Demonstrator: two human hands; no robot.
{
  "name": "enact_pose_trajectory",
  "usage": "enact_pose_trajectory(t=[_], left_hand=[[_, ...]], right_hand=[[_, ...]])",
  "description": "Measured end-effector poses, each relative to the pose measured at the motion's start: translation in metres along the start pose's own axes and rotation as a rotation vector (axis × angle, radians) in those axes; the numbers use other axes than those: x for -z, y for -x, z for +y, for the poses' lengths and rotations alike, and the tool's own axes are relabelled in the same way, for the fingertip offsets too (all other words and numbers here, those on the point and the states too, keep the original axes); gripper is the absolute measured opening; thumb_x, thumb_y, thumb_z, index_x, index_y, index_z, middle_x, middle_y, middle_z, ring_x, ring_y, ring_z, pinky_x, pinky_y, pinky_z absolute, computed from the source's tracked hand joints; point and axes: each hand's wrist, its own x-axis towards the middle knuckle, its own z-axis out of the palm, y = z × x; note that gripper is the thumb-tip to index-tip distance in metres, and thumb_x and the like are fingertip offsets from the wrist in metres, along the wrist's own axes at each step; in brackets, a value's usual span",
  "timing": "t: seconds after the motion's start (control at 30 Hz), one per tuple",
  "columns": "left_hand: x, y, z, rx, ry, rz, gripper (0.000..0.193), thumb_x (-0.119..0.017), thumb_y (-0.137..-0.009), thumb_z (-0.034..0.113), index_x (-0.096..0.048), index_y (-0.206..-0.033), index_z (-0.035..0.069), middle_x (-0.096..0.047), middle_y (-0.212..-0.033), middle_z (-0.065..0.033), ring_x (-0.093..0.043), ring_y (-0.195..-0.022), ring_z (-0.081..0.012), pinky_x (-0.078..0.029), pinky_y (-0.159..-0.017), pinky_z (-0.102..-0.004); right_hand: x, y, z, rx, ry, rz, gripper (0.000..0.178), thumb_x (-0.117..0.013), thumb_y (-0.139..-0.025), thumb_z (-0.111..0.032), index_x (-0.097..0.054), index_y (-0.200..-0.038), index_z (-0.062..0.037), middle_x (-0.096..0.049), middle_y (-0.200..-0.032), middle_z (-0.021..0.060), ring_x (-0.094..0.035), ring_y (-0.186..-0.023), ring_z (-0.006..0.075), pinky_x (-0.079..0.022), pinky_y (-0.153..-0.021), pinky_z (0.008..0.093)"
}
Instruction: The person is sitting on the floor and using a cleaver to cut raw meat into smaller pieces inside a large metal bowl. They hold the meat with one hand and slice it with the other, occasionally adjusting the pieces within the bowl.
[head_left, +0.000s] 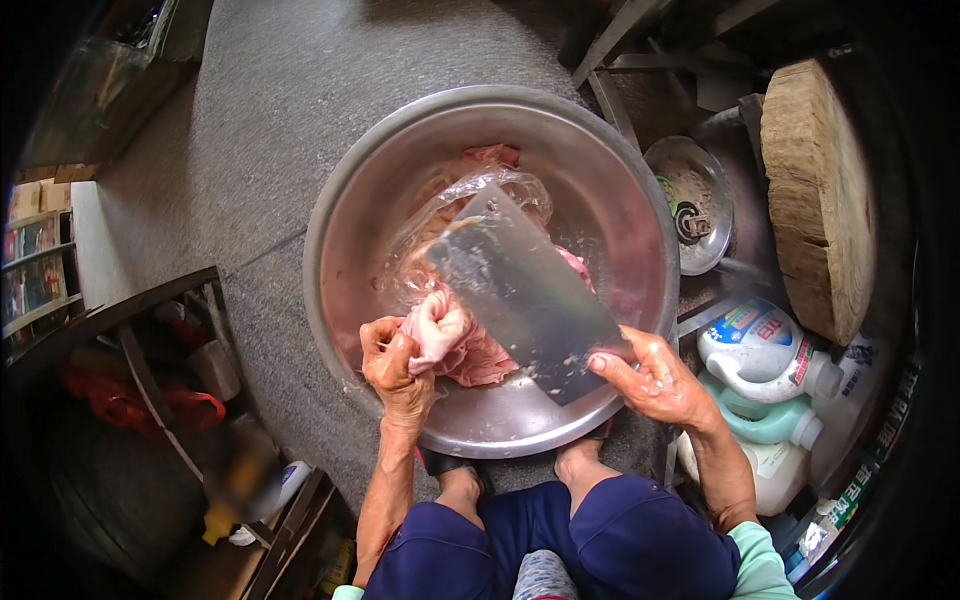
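Observation:
In a wide steel basin between my feet lies a heap of pink raw meat. My left hand is closed, pinching a pale pink fold of the meat at the basin's near left. My right hand, at the near right rim, grips a cleaver; its handle is hidden in the fingers. The broad, wet, rectangular blade slants over the meat toward the far left, covering part of it. Clear plastic film lies around the meat's left and far sides.
A thick round wooden board stands on edge at the right. Plastic jugs sit below it, and a metal bowl is beside the basin. At the lower left, a wooden stand holds a red bag. The floor is grey.

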Motion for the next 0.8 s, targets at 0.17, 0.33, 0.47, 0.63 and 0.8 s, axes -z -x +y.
enact_pose_trajectory(t=[0.17, 0.33, 0.47, 0.63, 0.8], left_hand=[[-0.003, -0.003, -0.004, -0.017, 0.058, 0.126, 0.029, -0.08, -0.069, 0.004, -0.051, -0.074, 0.004, -0.058, -0.091, -0.0126, -0.062, -0.081, -0.0259, -0.051, -0.07, -0.0355], [0.0, -0.013, -0.017, 0.211, 0.258, 0.162, 0.02, -0.07, -0.074, -0.009, -0.053, -0.078, 0.001, -0.055, -0.093, -0.0062, -0.062, -0.088, -0.0189, -0.052, -0.078, -0.0317], [0.002, -0.014, -0.013, 0.509, 0.403, 0.225, 0.018, -0.071, -0.076, -0.009, -0.058, -0.084, 0.001, -0.054, -0.094, -0.0036, -0.06, -0.088, -0.0154, -0.051, -0.08, -0.0294], [0.007, -0.011, -0.005, 0.328, 0.27, 0.18, 0.019, -0.073, -0.075, -0.008, -0.061, -0.088, 0.0, -0.055, -0.099, -0.0039, -0.06, -0.089, -0.0152, -0.05, -0.082, -0.0279], [0.007, -0.017, -0.005, 0.287, 0.261, 0.174, 0.02, -0.069, -0.072, -0.012, -0.061, -0.087, 0.0, -0.054, -0.097, -0.0049, -0.057, -0.086, -0.0162, -0.05, -0.084, -0.0287]], right_hand=[[-0.012, -0.002, 0.014, 0.013, 0.091, -0.077, 0.038, -0.066, -0.1, -0.026, -0.06, -0.117, 0.0076, -0.072, -0.094, 0.0202, -0.067, -0.087, 0.0171, -0.052, -0.077, 0.0348], [-0.019, -0.019, 0.022, -0.02, 0.243, -0.059, 0.043, -0.067, -0.097, -0.031, -0.059, -0.11, 0.009, -0.069, -0.085, 0.0266, -0.069, -0.079, 0.0381, -0.051, -0.072, 0.0432], [-0.012, -0.024, 0.03, -0.041, 0.385, 0.09, 0.041, -0.066, -0.098, -0.032, -0.06, -0.106, 0.007, -0.068, -0.08, 0.0244, -0.067, -0.074, 0.0312, -0.05, -0.069, 0.0413], [-0.007, -0.018, 0.021, -0.116, 0.199, 0.078, 0.039, -0.064, -0.1, -0.025, -0.06, -0.127, 0.0026, -0.071, -0.098, 0.0058, -0.06, -0.087, 0.0098, -0.052, -0.077, 0.0297], [-0.033, -0.014, -0.011, -0.064, 0.339, -0.091, 0.037, -0.068, -0.097, -0.03, -0.056, -0.102, 0.0053, -0.072, -0.094, 0.0266, -0.069, -0.089, 0.0448, -0.054, -0.072, 0.0452]])
